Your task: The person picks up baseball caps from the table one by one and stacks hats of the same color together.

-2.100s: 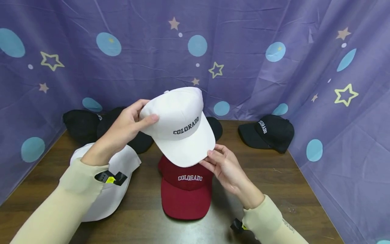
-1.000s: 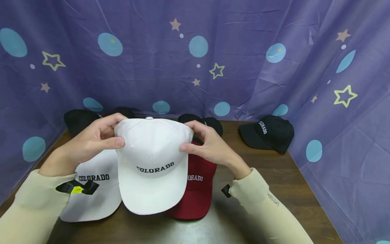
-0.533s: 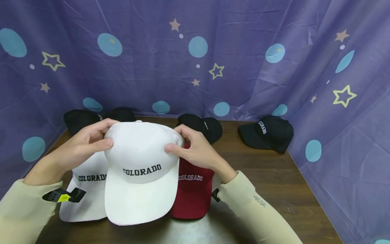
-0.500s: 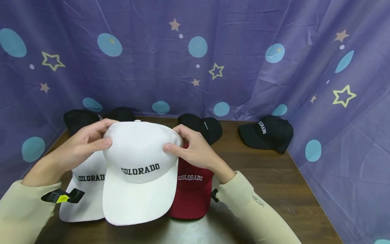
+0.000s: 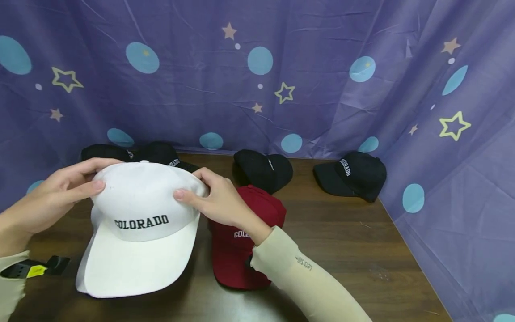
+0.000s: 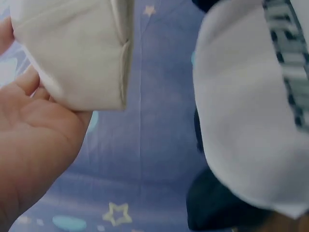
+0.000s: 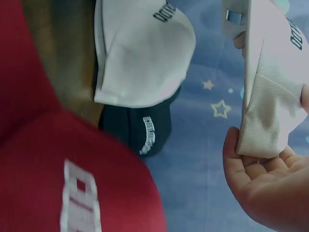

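A white baseball cap (image 5: pixel 141 259) with COLORADO lettering is held up between both hands, brim toward me. My left hand (image 5: pixel 58 197) pinches its crown on the left side, thumb in front. On the opposite side, my right hand (image 5: pixel 223 197) grips the crown the same way. Directly behind it in the head view, a second white cap (image 7: pixel 145 53) is almost fully hidden; the right wrist view shows a gap between the two caps. A dark red cap (image 5: pixel 229 264) sits on the table beside them, partly covered by my right forearm.
Black caps lie along the back of the wooden table (image 5: pixel 334 250): one (image 5: pixel 158 152) behind the white caps with another farther left, a black cap (image 5: pixel 261 170) behind the red one, and a black cap (image 5: pixel 356 176) at right. A purple curtain (image 5: pixel 314 53) encloses the table.
The held white cap has moved left and down, from above the red cap to in front of the other white cap. My right hand has shifted from its brim to the crown.
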Available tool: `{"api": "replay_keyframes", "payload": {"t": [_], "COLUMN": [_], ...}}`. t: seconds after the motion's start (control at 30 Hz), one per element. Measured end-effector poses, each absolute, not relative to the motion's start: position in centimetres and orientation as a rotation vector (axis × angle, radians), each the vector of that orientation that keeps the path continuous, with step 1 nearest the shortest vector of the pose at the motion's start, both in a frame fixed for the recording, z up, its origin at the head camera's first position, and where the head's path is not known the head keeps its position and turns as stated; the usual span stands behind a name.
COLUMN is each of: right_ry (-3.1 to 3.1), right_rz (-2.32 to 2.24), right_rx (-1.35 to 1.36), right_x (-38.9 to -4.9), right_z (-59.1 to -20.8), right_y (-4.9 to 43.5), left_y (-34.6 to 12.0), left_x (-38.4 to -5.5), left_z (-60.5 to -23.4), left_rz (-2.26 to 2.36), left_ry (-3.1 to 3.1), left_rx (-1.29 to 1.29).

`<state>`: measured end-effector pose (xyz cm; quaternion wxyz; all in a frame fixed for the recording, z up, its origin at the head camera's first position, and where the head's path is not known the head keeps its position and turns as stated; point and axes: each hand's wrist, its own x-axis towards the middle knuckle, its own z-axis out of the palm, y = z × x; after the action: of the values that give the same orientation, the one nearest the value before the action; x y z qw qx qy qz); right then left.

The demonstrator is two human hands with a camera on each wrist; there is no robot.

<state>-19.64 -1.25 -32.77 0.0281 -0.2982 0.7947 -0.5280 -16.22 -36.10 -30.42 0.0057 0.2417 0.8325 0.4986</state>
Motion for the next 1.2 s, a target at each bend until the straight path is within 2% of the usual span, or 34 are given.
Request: {"api": "replay_keyframes", "payload": {"t": [0.2,0.6,1.0,1.2], "right_ry": [2.467,2.505,2.568,2.562], "right_rz": [-1.566,-1.467,-1.348,-1.317], "right_rx": [-0.9,-0.792,-0.725,-0.709], "right_x": [-19.4,-19.5,-19.9,-20.3], "right_z": [-33.9,-36.0,-37.6,-38.6], "right_y": [-4.6,-8.3,-9.7,-10.1], "left_y": [-39.8,-44.7,-45.8,-46.0], "left_x": [-16.0,-17.3,-18.0,-18.2], "left_z": [-32.4,-35.4,-37.6,-38.7], "left_rz": [1.319,1.231,1.326,1.423], "left_ry": [2.78,2.688,2.554,2.44], "left_rx": [0.559,0.446,0.566,0.503]}}
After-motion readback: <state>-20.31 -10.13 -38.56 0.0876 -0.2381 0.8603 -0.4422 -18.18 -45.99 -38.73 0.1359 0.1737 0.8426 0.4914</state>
